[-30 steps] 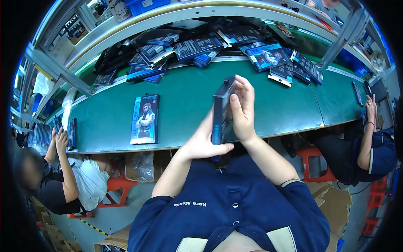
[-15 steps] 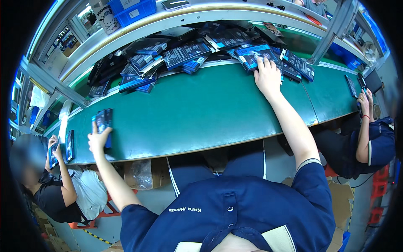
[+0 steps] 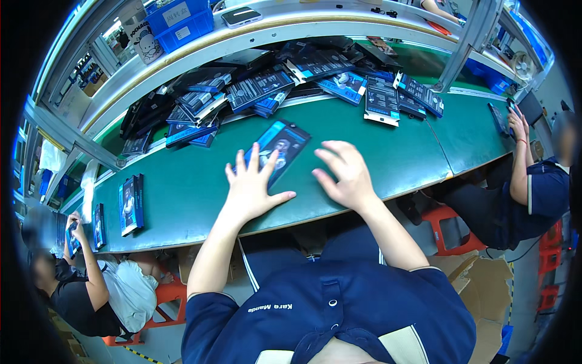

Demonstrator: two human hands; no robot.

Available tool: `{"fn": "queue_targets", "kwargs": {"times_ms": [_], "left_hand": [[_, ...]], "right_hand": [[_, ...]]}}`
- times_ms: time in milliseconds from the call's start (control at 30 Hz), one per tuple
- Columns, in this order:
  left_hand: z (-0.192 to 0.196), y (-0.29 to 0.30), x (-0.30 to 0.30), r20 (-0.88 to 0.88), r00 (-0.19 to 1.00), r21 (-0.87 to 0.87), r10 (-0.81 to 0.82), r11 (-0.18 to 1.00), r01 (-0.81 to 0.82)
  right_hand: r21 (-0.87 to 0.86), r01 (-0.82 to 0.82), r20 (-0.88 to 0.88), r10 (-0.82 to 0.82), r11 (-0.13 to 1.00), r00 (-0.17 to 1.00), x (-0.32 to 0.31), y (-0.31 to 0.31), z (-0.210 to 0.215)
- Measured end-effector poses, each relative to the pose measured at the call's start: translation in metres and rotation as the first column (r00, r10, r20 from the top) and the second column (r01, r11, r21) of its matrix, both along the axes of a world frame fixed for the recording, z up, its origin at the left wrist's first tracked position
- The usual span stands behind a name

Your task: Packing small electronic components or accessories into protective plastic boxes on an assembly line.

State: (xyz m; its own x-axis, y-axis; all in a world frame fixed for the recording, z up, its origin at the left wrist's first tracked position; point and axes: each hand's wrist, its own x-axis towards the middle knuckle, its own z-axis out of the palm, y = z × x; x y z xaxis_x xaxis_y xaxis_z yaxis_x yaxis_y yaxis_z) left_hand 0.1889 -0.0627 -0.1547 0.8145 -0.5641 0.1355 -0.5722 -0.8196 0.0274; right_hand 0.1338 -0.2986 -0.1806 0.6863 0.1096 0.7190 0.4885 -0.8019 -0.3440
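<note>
A flat dark-blue retail box [image 3: 290, 141] with a picture on its front lies at a slant on the green worktable [image 3: 200, 176]. My left hand [image 3: 250, 191] is over its left side, fingers spread wide, the fingertips on or just above the box. To its right is my right hand [image 3: 347, 179], slightly curled and empty, with thumb and fingers apart and a gap to the box. Two similar boxes [image 3: 128, 206] stand together at the table's left, away from my hands.
A heap of similar boxes [image 3: 257, 88] lies along the back under a shelf [image 3: 291, 30]. Blue bins [image 3: 182, 24] and a phone [image 3: 241, 17] sit on that shelf. One co-worker's hands [image 3: 74, 227] hold a box at left; another co-worker [image 3: 539, 182] sits at right.
My left hand has left the boxes at the left and moved right. My right hand has come back from the heap toward me, and one box now lies before me.
</note>
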Motion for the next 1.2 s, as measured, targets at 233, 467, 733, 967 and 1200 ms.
{"fn": "queue_targets", "kwargs": {"times_ms": [233,467,733,967,1200], "left_hand": [[0.027,-0.018,0.086,-0.238,0.727,-0.464,-0.644,0.733,0.498],[0.019,0.007,0.102,-0.417,0.838,-0.811,-0.353,0.560,-0.167],[0.005,-0.011,0.083,0.057,0.920,-0.569,-0.388,0.744,0.350],[0.000,-0.018,0.080,0.290,0.892,-0.327,-0.347,0.840,0.433],[0.001,-0.026,0.074,0.273,0.888,-0.447,-0.369,0.769,0.457]], "right_hand": [[0.999,-0.036,0.027,0.278,0.028,0.960,0.001,-0.068,-0.032],[0.991,-0.054,0.090,0.317,-0.120,0.944,-0.002,-0.072,-0.032],[0.987,-0.010,-0.028,0.228,0.161,0.973,-0.001,-0.057,-0.030],[0.999,-0.041,0.033,0.221,0.032,0.975,-0.008,-0.061,-0.030],[0.968,-0.027,-0.002,0.114,0.250,0.993,-0.020,-0.056,-0.027]]}}
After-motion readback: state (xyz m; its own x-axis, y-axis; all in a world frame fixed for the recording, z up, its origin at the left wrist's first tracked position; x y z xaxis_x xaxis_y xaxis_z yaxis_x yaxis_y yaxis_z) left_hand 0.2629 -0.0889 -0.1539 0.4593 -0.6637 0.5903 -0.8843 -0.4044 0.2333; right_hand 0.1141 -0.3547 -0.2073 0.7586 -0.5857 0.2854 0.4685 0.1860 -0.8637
